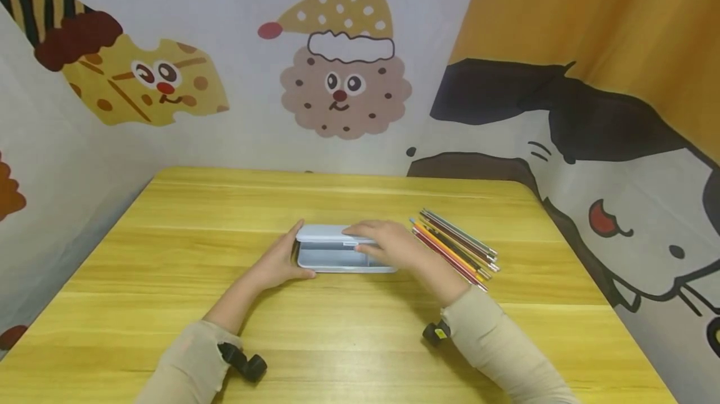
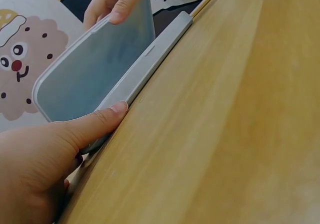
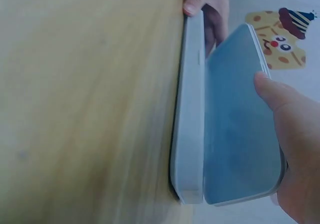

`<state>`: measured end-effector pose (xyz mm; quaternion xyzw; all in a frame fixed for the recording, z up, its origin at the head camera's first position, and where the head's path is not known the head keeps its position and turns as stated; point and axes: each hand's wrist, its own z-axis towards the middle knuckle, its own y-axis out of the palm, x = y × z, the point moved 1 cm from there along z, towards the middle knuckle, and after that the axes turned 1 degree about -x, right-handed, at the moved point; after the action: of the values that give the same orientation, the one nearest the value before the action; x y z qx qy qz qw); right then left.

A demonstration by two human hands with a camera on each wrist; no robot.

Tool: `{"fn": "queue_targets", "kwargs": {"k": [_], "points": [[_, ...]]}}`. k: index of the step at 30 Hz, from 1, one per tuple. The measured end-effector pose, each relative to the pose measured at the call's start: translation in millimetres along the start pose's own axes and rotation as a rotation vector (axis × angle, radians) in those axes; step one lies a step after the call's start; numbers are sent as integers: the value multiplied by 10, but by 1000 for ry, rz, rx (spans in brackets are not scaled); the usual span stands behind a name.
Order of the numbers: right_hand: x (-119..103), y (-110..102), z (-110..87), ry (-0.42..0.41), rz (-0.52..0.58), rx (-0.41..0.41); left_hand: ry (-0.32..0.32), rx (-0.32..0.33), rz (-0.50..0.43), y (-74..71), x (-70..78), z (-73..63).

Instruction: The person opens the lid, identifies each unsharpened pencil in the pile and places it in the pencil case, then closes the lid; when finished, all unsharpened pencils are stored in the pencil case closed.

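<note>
A light blue pencil case lies on the table with its hinged lid raised partway. In the head view, a compartment with a divider shows inside, its right part covered by a hand. My left hand grips the case's left end; in the left wrist view its thumb presses the front wall near the bottom. With the right hand I hold the lid's free edge. The right wrist view has that thumb on the lid's inner face and the other fingers behind it.
Several colored pencils lie in a loose bundle to the right of the case, close to the right forearm. The wooden table ends at a cloth backdrop with cartoon figures. Each wrist carries a small black camera.
</note>
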<state>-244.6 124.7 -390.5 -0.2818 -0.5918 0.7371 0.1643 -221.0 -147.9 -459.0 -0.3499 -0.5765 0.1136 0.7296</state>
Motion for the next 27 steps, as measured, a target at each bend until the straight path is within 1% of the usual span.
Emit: {"fn": "queue_targets", "kwargs": {"k": [4,7,10,15,18,22,27], "points": [[19,-57,37,16,48,-17,-9,2,-4,-4,4,-11],[37,-109,59,46,90,-34,-13,4,-3,-6,3,-16],[65,-152,90,80,125,-35,-11,3,6,-3,-6,-17],[132,-193,159,128,185,-9,13,4,7,4,-15,-10],[179,-215,204,150,240,5,24,6,-7,1,-16,-10],[248,-248,268,154,294,14,33,7,-32,-9,-9,-12],[322,-288,338,158,357,-1,35,6,-32,-2,3,0]]}}
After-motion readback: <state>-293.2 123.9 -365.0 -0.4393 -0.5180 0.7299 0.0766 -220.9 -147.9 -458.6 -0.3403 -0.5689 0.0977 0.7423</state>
